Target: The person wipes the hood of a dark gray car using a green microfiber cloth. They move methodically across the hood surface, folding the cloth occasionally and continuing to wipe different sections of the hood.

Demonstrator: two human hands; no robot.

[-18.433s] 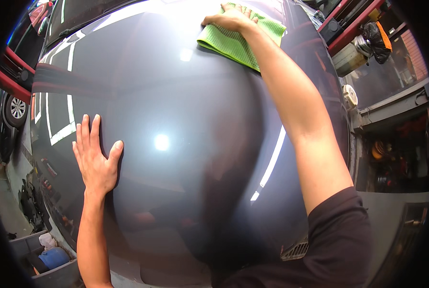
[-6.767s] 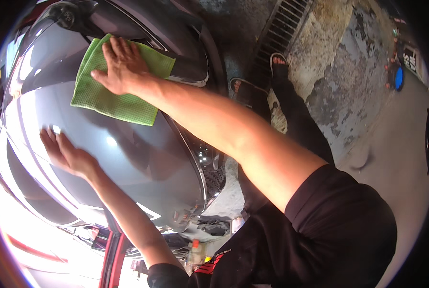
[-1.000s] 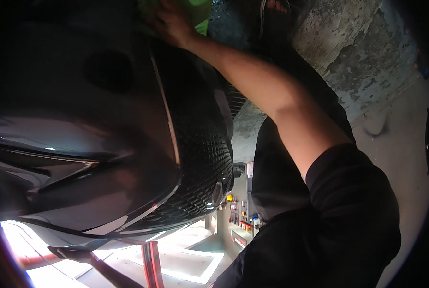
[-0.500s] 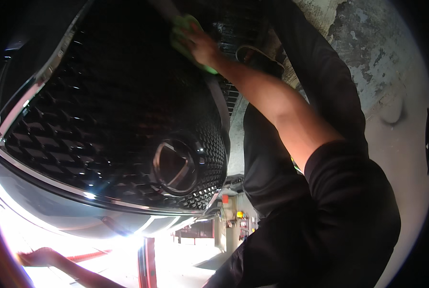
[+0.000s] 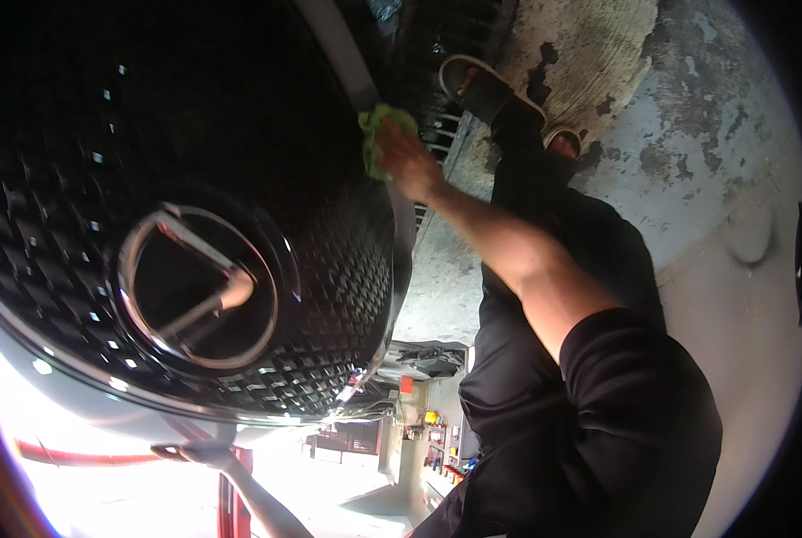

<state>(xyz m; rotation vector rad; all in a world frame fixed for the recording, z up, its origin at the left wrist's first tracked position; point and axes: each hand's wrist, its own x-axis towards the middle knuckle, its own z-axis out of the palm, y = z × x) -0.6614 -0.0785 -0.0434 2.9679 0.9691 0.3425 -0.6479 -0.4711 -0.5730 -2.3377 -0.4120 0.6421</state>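
Observation:
A green cloth [image 5: 373, 143] lies bunched under my right hand [image 5: 405, 160], which presses it to the edge of a car's front, beside the black grille [image 5: 325, 188]. My right arm reaches across from the right side. A round, chrome-ringed emblem [image 5: 199, 285] sits in the grille, left of the cloth. At the lower left, my left hand [image 5: 190, 453] is at the edge of the car's pale, shiny hood [image 5: 87, 390], with nothing visible in it. Its fingers look stretched out with a gap between them, though glare washes over them. Whether it touches the hood is hard to tell.
A metal floor grate [image 5: 446, 130] runs beside the car's lower edge. My feet, in dark sandals [image 5: 486, 94], stand on worn, patchy concrete [image 5: 589, 81]. A red post [image 5: 235, 493], a red bar [image 5: 87, 455] and stocked shelves [image 5: 439, 446] show in the background.
The view has shifted, so the emblem appears larger and farther left. My right hand with the cloth has moved lower and slightly right in view. My left hand has moved right.

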